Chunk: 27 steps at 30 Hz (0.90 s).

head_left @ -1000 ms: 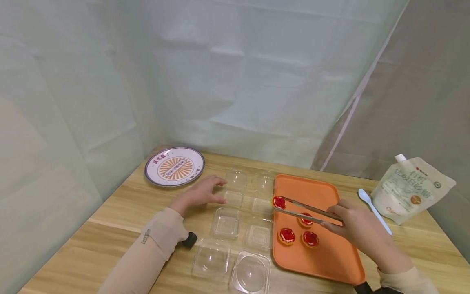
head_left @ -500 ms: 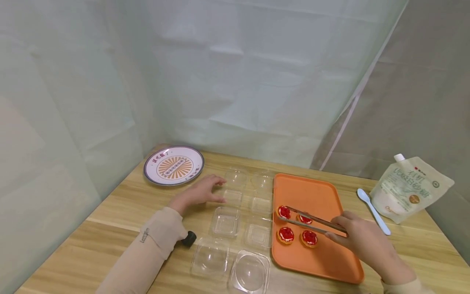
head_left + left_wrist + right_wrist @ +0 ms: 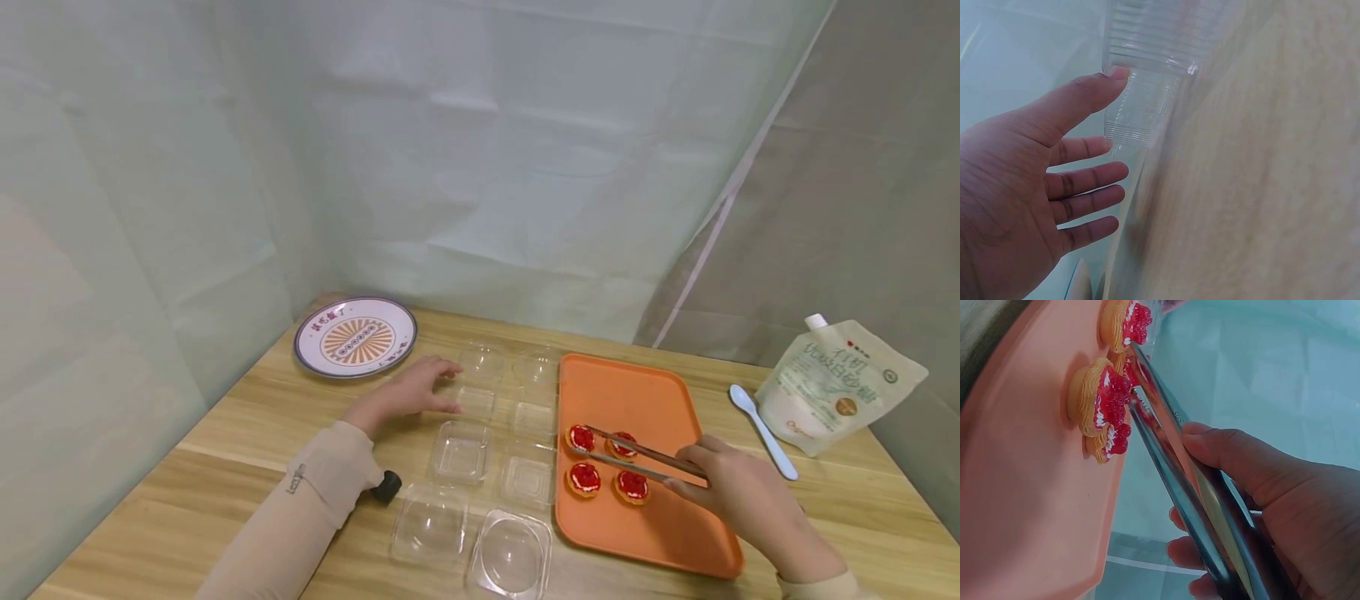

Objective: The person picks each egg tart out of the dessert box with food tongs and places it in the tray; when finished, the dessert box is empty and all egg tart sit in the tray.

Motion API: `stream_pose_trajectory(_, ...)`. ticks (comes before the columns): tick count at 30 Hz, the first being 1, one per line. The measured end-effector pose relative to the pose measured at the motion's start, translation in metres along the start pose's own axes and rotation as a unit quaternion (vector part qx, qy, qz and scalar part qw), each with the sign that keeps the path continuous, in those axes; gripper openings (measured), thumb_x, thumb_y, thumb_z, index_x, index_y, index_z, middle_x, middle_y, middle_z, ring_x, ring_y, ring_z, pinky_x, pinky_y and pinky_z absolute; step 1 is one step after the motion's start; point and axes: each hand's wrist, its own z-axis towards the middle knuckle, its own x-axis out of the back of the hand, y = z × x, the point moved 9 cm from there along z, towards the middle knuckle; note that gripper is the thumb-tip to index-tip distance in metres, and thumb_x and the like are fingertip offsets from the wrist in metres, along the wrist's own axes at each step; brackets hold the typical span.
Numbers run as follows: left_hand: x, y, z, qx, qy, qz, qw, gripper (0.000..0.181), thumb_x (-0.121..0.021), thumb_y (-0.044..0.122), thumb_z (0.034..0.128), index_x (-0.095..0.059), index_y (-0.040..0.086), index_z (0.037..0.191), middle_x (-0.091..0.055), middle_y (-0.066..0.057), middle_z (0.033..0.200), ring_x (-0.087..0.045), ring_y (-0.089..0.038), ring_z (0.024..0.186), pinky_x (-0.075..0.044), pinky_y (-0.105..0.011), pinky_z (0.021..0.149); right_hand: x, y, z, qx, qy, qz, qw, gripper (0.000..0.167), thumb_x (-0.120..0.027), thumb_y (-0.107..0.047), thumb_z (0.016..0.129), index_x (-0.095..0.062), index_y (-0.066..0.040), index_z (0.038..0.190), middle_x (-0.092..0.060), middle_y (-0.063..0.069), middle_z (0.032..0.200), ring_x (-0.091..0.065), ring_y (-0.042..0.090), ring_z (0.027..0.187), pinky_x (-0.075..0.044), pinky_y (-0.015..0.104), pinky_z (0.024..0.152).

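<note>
My right hand (image 3: 742, 492) holds metal tongs (image 3: 660, 457), thumb on one arm and fingers under the other. The tong tips straddle a red-topped tart (image 3: 581, 437) on the orange tray (image 3: 660, 533); whether they touch it I cannot tell. Several such tarts form two rows there, including a front left tart (image 3: 583, 479). In the right wrist view the tong arms (image 3: 1180, 494) are slightly apart, near the tarts (image 3: 1100, 400). My left hand (image 3: 420, 387) holds nothing; its fingers extend beside a clear plastic box (image 3: 476, 403). In the left wrist view, the thumb overlaps clear plastic (image 3: 1147, 50).
More clear boxes stand left of the tray, among them a front box (image 3: 512, 554) and a middle box (image 3: 461, 454). A patterned plate (image 3: 358, 337) lies at the back left. To the right are a pale blue spoon (image 3: 763, 432) and a spouted pouch (image 3: 840, 387).
The tart between the tong tips has come down and slightly right onto the tray, behind the front left tart. My right hand moved with it. The left hand has stayed in place.
</note>
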Motion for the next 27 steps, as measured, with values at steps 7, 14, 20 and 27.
stream_pose_trajectory(7, -0.001, -0.001, 0.001, 0.002, -0.002, 0.003, 1.0000, 0.073, -0.077, 0.039, 0.0788, -0.050, 0.000, 0.135, -0.056, -0.019, 0.130, -0.050, -0.035, 0.123, -0.039, -0.050, 0.109, -0.002, 0.000, -0.001, 0.000, 0.005, 0.002, 1.0000, 0.027, -0.084, -0.033, 0.066, -0.070, -0.018, 0.082, -0.055, -0.014, 0.073, -0.040, -0.007, 0.055, -0.035, 0.019, 0.046)
stream_pose_trajectory(14, 0.001, 0.001, -0.001, 0.002, -0.001, -0.002, 1.0000, 0.073, -0.077, 0.038, 0.0788, -0.049, 0.000, 0.135, -0.056, -0.019, 0.131, -0.050, -0.035, 0.124, -0.038, -0.050, 0.109, -0.006, 0.003, -0.003, -0.023, -0.011, 0.009, 0.9996, 0.026, -0.083, -0.034, 0.068, -0.071, -0.018, 0.085, -0.057, -0.013, 0.076, -0.037, -0.008, 0.056, -0.033, 0.017, 0.046)
stream_pose_trajectory(20, 0.001, 0.000, 0.000, 0.000, -0.001, -0.003, 1.0000, 0.074, -0.077, 0.038, 0.0789, -0.049, 0.000, 0.136, -0.056, -0.019, 0.131, -0.051, -0.035, 0.124, -0.039, -0.050, 0.109, -0.008, 0.005, -0.006, -0.043, -0.015, 0.020, 0.9988, 0.027, -0.084, -0.034, 0.067, -0.071, -0.019, 0.085, -0.058, -0.013, 0.076, -0.037, -0.009, 0.055, -0.032, 0.016, 0.045)
stream_pose_trajectory(27, 0.000, -0.001, 0.001, -0.001, -0.003, -0.003, 1.0000, 0.074, -0.077, 0.038, 0.0789, -0.049, 0.001, 0.136, -0.056, -0.019, 0.132, -0.051, -0.035, 0.124, -0.039, -0.049, 0.109, -0.011, 0.010, -0.010, -0.065, -0.015, 0.057, 0.9961, 0.025, -0.082, -0.035, 0.070, -0.071, -0.020, 0.087, -0.053, -0.014, 0.072, -0.035, -0.008, 0.056, -0.031, 0.016, 0.046)
